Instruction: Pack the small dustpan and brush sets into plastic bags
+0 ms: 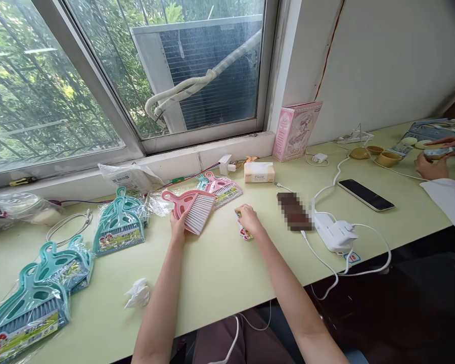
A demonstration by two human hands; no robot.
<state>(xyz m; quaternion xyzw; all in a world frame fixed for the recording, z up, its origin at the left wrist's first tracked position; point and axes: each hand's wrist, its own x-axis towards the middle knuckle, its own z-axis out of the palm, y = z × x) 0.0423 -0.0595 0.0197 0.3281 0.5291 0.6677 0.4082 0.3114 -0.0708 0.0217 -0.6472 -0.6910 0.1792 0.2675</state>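
The left hand (177,227) is closed on the near edge of a pink dustpan (182,200), its fingers mostly hidden behind it. The pan lies just beyond that hand, with a pale-bristled brush (200,215) against its face. The right hand (247,217) is curled tight on a printed card (245,233), hiding part of it; the print is too small to read. The pan's handle points up-left, away from the right hand; its long axis slants down-right, bristle end toward that hand. Right of the right hand, 1 pixelated item (293,211) cannot be made out.
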